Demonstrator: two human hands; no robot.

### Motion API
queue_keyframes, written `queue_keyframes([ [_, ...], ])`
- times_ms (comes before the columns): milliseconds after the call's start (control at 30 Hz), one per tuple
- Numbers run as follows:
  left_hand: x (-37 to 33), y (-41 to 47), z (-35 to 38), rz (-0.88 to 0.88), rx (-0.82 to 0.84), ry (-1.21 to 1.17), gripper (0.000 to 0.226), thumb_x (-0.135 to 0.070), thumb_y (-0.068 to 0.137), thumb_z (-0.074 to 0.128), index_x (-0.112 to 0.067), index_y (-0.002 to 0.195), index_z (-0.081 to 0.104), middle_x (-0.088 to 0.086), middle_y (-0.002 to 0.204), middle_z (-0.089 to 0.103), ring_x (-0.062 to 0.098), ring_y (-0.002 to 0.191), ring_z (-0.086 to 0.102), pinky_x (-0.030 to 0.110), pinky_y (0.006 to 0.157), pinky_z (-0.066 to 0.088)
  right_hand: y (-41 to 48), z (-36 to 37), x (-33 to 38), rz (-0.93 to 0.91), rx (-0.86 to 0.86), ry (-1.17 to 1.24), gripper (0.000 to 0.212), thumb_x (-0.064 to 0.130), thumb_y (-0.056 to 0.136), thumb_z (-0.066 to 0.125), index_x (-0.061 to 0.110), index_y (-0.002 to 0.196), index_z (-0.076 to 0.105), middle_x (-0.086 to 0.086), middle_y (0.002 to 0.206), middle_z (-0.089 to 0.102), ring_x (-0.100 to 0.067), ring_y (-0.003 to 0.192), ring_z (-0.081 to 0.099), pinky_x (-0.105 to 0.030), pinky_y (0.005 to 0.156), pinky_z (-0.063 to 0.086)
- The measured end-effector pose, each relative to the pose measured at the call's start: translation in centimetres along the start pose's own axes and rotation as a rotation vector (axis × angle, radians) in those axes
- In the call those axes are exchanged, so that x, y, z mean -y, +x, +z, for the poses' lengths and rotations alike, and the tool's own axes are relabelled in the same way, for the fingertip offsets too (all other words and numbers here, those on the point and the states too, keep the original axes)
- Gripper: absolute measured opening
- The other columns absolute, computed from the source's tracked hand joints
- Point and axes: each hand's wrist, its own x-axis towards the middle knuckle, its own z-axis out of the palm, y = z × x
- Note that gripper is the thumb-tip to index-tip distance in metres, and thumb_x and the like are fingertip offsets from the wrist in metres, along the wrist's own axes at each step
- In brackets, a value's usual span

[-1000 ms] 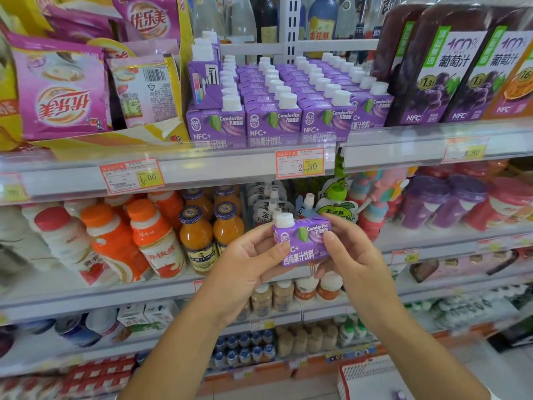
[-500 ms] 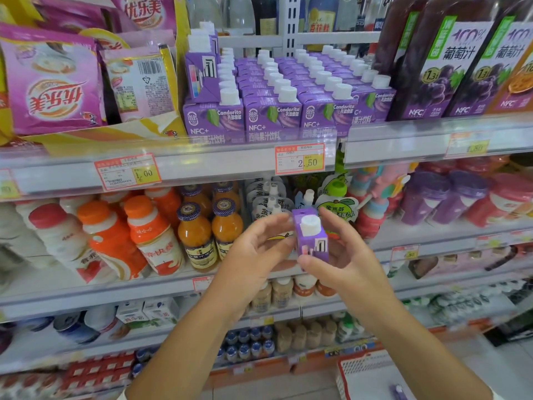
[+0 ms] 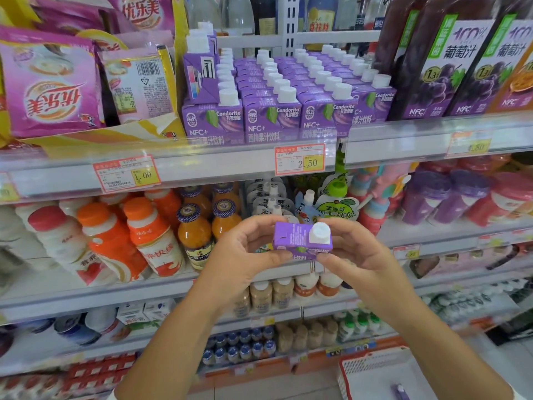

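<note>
A small purple juice carton [image 3: 294, 239] with a white screw cap is held in front of the shop shelves. It is tipped toward me, so its top and cap face the camera. My left hand [image 3: 242, 261] pinches its left end with thumb and fingers. My right hand [image 3: 356, 255] grips its right end, fingers curled round the side by the cap. Both forearms reach up from the bottom of the view.
Rows of the same purple cartons [image 3: 271, 116] fill the upper shelf behind a clear rail [image 3: 202, 166]. Orange and white bottles [image 3: 150, 238] stand on the middle shelf. A red-rimmed white basket [image 3: 375, 370] holding a purple item sits at the lower right.
The carton has been turned in both hands: from front label facing me, through end-on, to its top and cap facing me. Both hands stayed near the same spot.
</note>
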Motion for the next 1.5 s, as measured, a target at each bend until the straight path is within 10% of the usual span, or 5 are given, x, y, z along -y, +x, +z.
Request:
queue_keyframes([
  [167, -0.2, -0.3, 0.0, 0.041, -0.003, 0.028, 0.041, -0.005, 0.074, 0.077, -0.018, 0.111, 0.066, -0.008, 0.110, 0.073, 0.006, 0.108, 0.066, 0.018, 0.083, 0.053, -0.1, -0.1, 0.3, -0.028, 0.024, 0.008, 0.038, 0.057, 0.079, 0.069, 0.048, 0.115, 0.060, 0.012, 0.115, 0.067, -0.015, 0.114, 0.061, -0.027, 0.088, 0.055],
  [433, -1.3, 0.1, 1.4, 0.083, -0.013, 0.142, 0.041, -0.033, 0.077, 0.076, -0.033, 0.116, 0.064, -0.010, 0.108, 0.073, 0.011, 0.101, 0.068, 0.035, 0.088, 0.056, 0.7, -2.0, 1.6, -0.027, -0.062, -0.167, 0.028, 0.046, 0.086, 0.066, 0.040, 0.113, 0.063, 0.014, 0.106, 0.061, -0.007, 0.097, 0.062, -0.022, 0.078, 0.053],
  [767, -7.7, 4.5, 3.1, 0.579, -0.191, 0.658, 0.054, -0.054, 0.083, 0.064, -0.040, 0.134, 0.052, -0.029, 0.125, 0.058, -0.018, 0.120, 0.044, 0.004, 0.100, 0.032, 4.2, -8.9, 9.1, -0.201, -0.173, -0.444, 0.032, 0.034, 0.077, 0.066, 0.052, 0.104, 0.060, 0.023, 0.092, 0.062, -0.004, 0.086, 0.061, -0.012, 0.071, 0.047],
  [1033, -9.2, 10.4, 1.3, 0.840, -0.430, 1.298, 0.055, -0.050, 0.094, 0.048, -0.019, 0.139, 0.052, 0.000, 0.142, 0.055, 0.018, 0.135, 0.042, 0.037, 0.110, 0.022, 9.6, -12.4, 11.8, -0.301, -0.316, -0.783, 0.038, 0.018, 0.088, 0.070, 0.043, 0.113, 0.056, 0.024, 0.091, 0.055, 0.001, 0.080, 0.056, -0.007, 0.073, 0.040],
  [1500, -8.1, 11.0, 1.0, 0.890, -0.460, 1.331, 0.051, -0.046, 0.089, 0.058, -0.020, 0.133, 0.057, -0.003, 0.136, 0.057, 0.018, 0.134, 0.043, 0.038, 0.108, 0.027, 11.6, -12.1, 10.5, -0.281, -0.238, -1.027, 0.042, 0.018, 0.093, 0.063, 0.019, 0.134, 0.055, 0.016, 0.116, 0.038, -0.002, 0.084, 0.054, -0.015, 0.082, 0.040],
])
